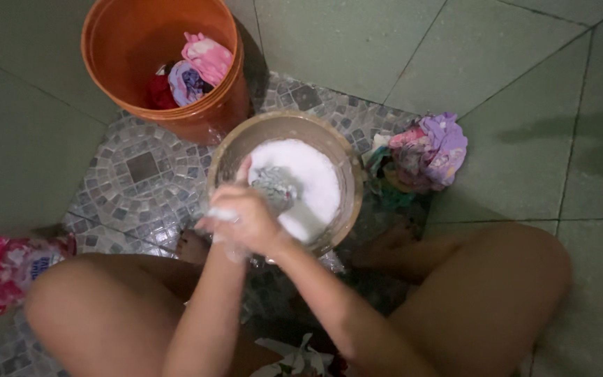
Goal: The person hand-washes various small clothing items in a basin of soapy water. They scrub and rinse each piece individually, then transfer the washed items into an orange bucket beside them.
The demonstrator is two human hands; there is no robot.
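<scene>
Both hands clasped together over near-left rim of round translucent plastic basin of white suds (pixel 343 183): right hand (pixel 249 216) on top, left hand (pixel 219 222) beneath, squeezing grey wet cloth (pixel 273 187), which trails forward-right from the knuckles into the foam.

An orange bucket (pixel 169 66) stands on the patterned mosaic floor (pixel 141 174), and everything else is placed from it. Inside it lie wet clothes: a pink piece (pixel 207 56), a purple-white one (pixel 186 82) and a dark red one (pixel 160 93). Well to the bucket's right lies a heap of purple and pink clothes (pixel 423 153). Far below its left side lies a pink detergent packet (pixel 15 272).
</scene>
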